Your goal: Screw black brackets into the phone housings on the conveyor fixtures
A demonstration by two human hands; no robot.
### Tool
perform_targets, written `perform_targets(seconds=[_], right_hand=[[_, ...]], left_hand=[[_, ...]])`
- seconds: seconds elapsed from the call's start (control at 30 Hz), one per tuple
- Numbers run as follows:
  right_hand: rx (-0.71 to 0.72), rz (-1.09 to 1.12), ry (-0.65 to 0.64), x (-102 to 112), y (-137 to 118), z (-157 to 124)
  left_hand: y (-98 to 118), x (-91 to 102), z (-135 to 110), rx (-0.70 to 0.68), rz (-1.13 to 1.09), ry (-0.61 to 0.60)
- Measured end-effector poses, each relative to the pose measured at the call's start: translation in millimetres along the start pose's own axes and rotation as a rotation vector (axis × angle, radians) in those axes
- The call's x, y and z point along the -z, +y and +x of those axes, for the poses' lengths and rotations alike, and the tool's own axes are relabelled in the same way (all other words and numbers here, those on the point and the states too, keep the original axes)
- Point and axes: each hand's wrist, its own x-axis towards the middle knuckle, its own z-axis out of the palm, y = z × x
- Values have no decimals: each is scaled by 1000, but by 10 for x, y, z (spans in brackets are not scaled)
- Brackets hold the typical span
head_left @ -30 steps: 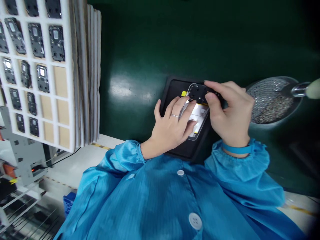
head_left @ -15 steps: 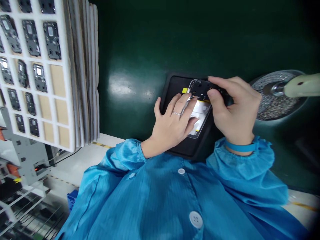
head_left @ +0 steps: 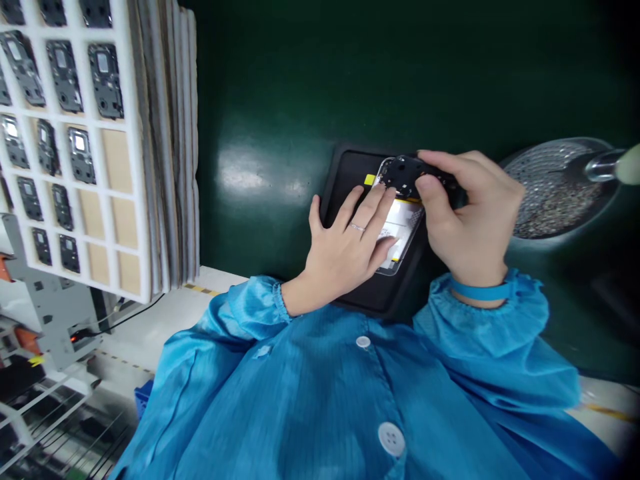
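A phone body (head_left: pixel 400 223) with a white battery and a yellow tab lies in a black fixture (head_left: pixel 350 173) on the green mat. My left hand (head_left: pixel 345 247) rests flat on the phone's lower part, fingers stretched out, a ring on one finger. My right hand (head_left: pixel 467 220) pinches a small black cover part (head_left: pixel 403 175) with thumb and forefinger, holding it over the phone's top end. Both arms wear blue sleeves, and a blue band circles the right wrist.
A white foam tray (head_left: pixel 120 167) holding several black parts, with some cells vacant, leans on a stack of trays at the left. A round dish of small screws (head_left: pixel 550 193) sits at the right with a pale tool handle (head_left: pixel 627 163) over it. White bench edge runs below.
The right hand has shifted the black part slightly on the phone's top end. The pale tool handle at the right edge has pulled back toward the right. My left hand stays in place.
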Motion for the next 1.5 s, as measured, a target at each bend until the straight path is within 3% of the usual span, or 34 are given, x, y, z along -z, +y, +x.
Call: perform_targets(seconds=[0.23, 0.43, 0.87, 1.23, 1.37, 1.5], right_hand=[[-72, 1, -54, 32, -31, -3], [-17, 30, 17, -9, 8, -9], [15, 30, 31, -23, 22, 4], [-20, 138, 81, -36, 41, 12], [-47, 169, 72, -49, 18, 28], [-78, 180, 7, -45, -22, 49]], left_hand=[[10, 27, -4, -22, 46, 11], [7, 6, 6, -23, 58, 37], [74, 71, 1, -19, 212, -17], [221, 103, 125, -198, 434, -3], [120, 231, 178, -224, 364, 15], [-190, 454, 357, -147, 167, 24]])
